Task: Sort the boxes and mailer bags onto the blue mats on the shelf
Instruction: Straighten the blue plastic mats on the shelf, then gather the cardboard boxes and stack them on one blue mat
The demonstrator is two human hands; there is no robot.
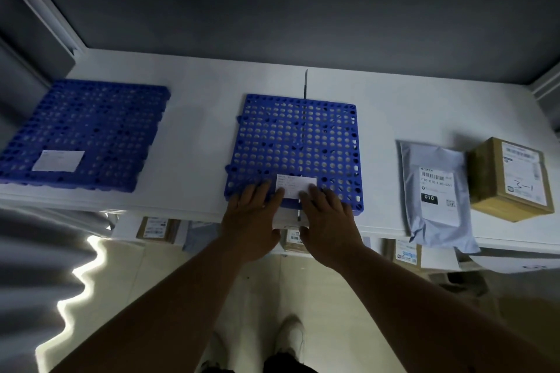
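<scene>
Boxes and bags are not sitting on any blue mat yet: you are pressing both flat hands, left hand (253,215) and right hand (328,221), on the middle mat (295,142), while the gray bag (436,191) and brown box (512,179) are waiting at 3 o'clock.

1. The middle mat (295,142) and the left mat (88,130) look like hard blue plastic, pierced with round holes, faintly shiny.
2. Each mat carries a matt white paper label (295,186).
3. The shelf (200,130) is smooth, matt white.
4. The mailer bag (436,191) is grey plastic film, slightly glossy and wrinkled.
5. The box (509,179) is brown cardboard, matt, with paper labels.
</scene>
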